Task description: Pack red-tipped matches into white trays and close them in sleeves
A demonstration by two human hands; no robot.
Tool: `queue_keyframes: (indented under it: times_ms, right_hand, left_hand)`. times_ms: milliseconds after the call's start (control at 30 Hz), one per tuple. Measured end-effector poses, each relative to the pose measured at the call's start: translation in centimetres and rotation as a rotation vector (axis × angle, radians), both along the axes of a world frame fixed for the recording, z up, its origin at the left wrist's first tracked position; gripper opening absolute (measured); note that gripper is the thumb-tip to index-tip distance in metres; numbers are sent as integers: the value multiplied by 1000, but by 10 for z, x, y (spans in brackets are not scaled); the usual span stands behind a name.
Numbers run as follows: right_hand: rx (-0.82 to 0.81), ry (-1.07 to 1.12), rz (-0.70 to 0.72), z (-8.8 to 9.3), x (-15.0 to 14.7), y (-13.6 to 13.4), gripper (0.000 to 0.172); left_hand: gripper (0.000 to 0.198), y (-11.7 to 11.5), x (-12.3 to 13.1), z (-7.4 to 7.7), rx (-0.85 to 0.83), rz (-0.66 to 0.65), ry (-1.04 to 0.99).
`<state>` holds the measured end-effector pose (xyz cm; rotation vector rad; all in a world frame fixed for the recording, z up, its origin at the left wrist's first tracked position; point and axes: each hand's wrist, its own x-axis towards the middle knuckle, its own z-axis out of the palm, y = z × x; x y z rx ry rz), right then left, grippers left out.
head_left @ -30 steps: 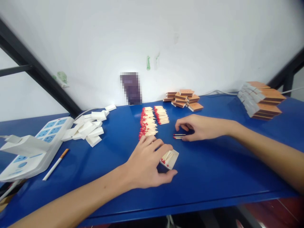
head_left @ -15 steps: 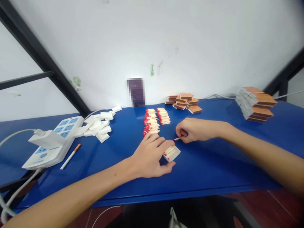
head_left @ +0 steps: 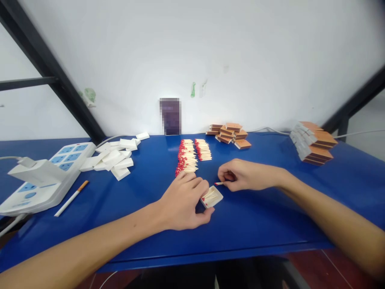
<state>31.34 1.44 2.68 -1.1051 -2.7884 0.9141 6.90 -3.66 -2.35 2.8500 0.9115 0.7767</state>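
Note:
My left hand (head_left: pixel 186 200) is closed around the left side of a small white matchbox tray (head_left: pixel 217 196), its thumb at the near edge. Several matches (head_left: pixel 211 196) lie in that tray. Just to the right, my right hand (head_left: pixel 236 175) pinches a single match (head_left: pixel 219 183), whose red head points left, above the tray's far right corner. Beyond my left hand lie two rows of red-headed matches, a larger one (head_left: pixel 188 156) partly hidden by the fingers and a smaller one (head_left: pixel 203 150) beside it.
White matchbox trays (head_left: pixel 112 155) are heaped at the left, near a power strip (head_left: pixel 57 176) with a plugged-in adapter and a cigarette (head_left: pixel 71 198). Brown matchbox sleeves (head_left: pixel 230 133) are piled at the back, with a wrapped stack (head_left: pixel 314 142) at the right. A pixelated dark object (head_left: pixel 171 116) leans against the wall.
The view has shifted a little, so most things appear farther left. My right hand, still pinching the match, has come slightly closer to the tray; my left hand keeps its hold.

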Motion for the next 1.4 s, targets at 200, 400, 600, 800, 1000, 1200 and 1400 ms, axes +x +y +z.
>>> queue_keyframes:
  times_ms: [200,400,600,800,1000,1200,1400]
  right_hand:
    - [-39,134,63,-3,-17,-20,8]
    - [246,115,92,-11,-26,-25,8]
    - [340,181,58,-16,-15,-13,7]
    - [379,242,-17,-27,-13,-4,7]
    - [374,248,-90,-35,-14,12,11]
    - [398,220,-81,-41,-17,16,11]
    - [392,206,-60,-40,-17,12,11]
  left_hand:
    - [28,0,1,-1,-11,4,-23]
    - [25,1,3,-3,-38,10,-33]
    - [21,2,3,-6,-36,-12,-34]
    - [31,0,2,-3,-50,-18,-58]
    - [19,2,-2,0,-33,-142,-99]
    - [20,3,-4,3,-40,-180,-50]
    - [7,3,-3,4,-89,-189,-79]
